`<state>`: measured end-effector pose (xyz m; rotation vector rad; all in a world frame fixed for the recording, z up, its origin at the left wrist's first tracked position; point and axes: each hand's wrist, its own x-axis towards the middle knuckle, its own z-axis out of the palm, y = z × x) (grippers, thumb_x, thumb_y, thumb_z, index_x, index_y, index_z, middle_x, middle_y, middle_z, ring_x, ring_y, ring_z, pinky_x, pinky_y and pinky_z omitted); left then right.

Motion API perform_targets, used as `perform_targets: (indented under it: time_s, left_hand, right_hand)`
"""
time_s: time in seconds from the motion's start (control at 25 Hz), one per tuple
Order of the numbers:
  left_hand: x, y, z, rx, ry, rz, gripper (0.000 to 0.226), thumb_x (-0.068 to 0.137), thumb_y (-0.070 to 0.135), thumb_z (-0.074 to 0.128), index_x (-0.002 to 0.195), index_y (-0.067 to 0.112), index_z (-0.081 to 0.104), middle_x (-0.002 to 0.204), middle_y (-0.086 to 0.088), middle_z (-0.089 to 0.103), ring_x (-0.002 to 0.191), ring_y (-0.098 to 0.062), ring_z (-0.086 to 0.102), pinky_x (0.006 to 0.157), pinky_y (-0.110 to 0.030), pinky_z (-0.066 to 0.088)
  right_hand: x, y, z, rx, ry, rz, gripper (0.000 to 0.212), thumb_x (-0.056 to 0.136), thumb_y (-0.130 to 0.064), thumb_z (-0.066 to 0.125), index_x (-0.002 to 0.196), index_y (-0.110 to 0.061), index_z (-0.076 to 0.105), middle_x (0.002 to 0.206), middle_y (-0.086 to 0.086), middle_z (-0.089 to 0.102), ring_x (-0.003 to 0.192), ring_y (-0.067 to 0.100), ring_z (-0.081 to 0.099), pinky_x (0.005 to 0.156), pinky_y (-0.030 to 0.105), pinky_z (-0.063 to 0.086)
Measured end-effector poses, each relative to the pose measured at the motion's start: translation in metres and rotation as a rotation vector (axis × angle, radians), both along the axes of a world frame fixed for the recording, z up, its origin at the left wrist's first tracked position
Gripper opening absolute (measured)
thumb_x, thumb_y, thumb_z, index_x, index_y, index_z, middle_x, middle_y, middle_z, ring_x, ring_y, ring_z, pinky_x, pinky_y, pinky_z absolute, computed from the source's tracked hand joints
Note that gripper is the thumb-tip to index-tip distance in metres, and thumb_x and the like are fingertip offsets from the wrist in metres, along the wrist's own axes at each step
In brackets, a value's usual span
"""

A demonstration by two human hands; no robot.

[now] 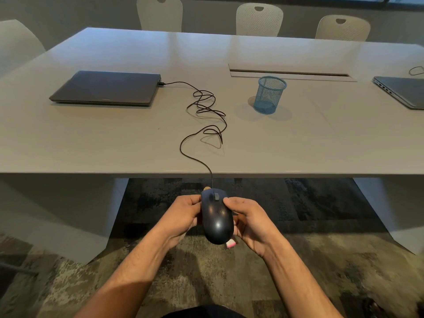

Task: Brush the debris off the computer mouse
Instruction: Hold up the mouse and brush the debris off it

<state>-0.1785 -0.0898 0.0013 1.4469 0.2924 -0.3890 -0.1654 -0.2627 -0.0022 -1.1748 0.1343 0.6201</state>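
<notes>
Holding the mouse point(217, 220) off the desk point(137, 138), below its near edge, between both hands. My left hand point(183, 214) grips its left side, fingers curled round. My right hand point(249, 222) pinches the right side and seems to hold a small white-pink thing point(231, 243), maybe the brush, poking out under the mouse. I see no debris; too small to tell. I'd say brushing is under way or about to start. Cable point(206, 115) runs ahead to the laptop point(107, 88).
</notes>
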Motion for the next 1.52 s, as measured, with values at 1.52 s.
perform_targets:
  time_s: [1.52]
  left_hand:
    - [-0.007, 0.009, -0.011, -0.274, -0.003, 0.014, 0.052, 0.079, 0.02, 0.067, 0.128, 0.008, 0.055, 0.117, -0.016, 0.069, 0.108, -0.034, 0.066, 0.08, -0.046, 0.057]
  right_hand:
    - [-0.002, -0.032, 0.045, -0.037, -0.42, -0.359, 0.016, 0.086, -0.016, 0.063, 0.095, -0.003, 0.062, 0.079, 0.014, 0.076, 0.05, 0.015, 0.067, 0.052, 0.027, 0.058]
